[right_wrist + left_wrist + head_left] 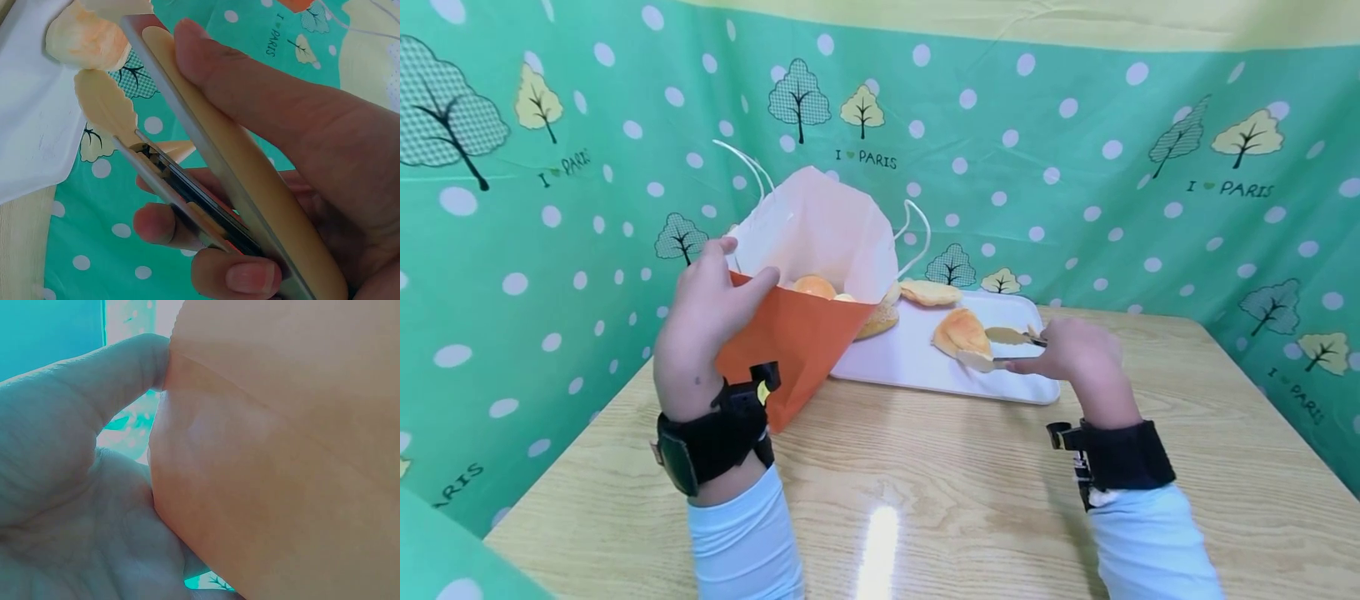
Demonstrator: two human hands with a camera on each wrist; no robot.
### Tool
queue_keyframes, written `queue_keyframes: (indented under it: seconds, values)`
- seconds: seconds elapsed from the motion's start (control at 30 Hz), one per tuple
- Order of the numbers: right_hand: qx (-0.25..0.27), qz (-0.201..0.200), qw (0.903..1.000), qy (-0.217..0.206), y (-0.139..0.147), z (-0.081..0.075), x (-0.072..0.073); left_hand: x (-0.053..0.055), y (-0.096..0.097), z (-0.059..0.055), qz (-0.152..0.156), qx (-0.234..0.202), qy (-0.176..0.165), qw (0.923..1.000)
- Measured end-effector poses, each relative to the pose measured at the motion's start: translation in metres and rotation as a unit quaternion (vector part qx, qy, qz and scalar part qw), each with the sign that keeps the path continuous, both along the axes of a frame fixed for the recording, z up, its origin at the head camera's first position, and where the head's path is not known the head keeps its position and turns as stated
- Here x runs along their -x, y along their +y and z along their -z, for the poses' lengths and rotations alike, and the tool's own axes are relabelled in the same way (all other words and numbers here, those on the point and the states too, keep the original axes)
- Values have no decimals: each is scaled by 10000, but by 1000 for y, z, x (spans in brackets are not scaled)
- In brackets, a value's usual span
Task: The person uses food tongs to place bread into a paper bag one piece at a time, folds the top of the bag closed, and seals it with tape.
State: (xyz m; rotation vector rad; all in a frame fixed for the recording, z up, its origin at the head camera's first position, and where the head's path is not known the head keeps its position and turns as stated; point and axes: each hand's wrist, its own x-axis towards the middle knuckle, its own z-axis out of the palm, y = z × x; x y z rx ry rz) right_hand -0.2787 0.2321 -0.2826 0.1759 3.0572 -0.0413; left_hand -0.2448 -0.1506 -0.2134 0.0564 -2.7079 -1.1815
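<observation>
My left hand (pixel 703 300) holds an orange paper bag (pixel 797 342) with a white inside by its left side near the rim, thumb at the near edge. In the left wrist view the thumb presses against the bag's wall (pixel 269 456). Round buns (pixel 814 286) show inside the tilted bag's mouth. My right hand (pixel 1078 354) grips metal tongs (pixel 225 162) with beige handle covers and scalloped tips. Those tips are spread at the right side of a golden bread piece (pixel 961 333) over the white tray (pixel 902 367).
Further bread, including a flat pale piece (pixel 930 292) and a seeded bun (pixel 878 321), lies at the tray's left and back, partly behind the bag. White cord handles (pixel 917 237) stick up from the bag. A green patterned curtain (pixel 1075 167) encloses the wooden table (pixel 985 483).
</observation>
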Motion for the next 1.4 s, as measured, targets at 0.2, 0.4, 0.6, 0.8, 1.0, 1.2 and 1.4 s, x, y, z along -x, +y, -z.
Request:
queue_keyframes:
  seconds: [0.2,0.4,0.6,0.8,1.0,1.2,1.4]
  values:
    - [-99,9,9998,-163,-6,1,0,0,1,-1,50,7,7,10000]
    - [-4,53,9994,-328,-9,3,1,0,2,-1,76,49,1,10000]
    - [113,42,9998,-184,-7,3,1,0,4,-1,89,32,-62,9999]
    - [279,37,9996,102,-4,-1,0,0,5,-1,93,58,-53,9999]
    - [439,29,9983,391,-2,-6,-4,0,7,-1,109,101,-5,9999]
    - [602,37,9952,774,-4,-9,-7,0,6,-1,182,137,40,9997]
    - [718,133,9920,1033,-6,-13,-9,-1,6,-1,202,115,46,9997]
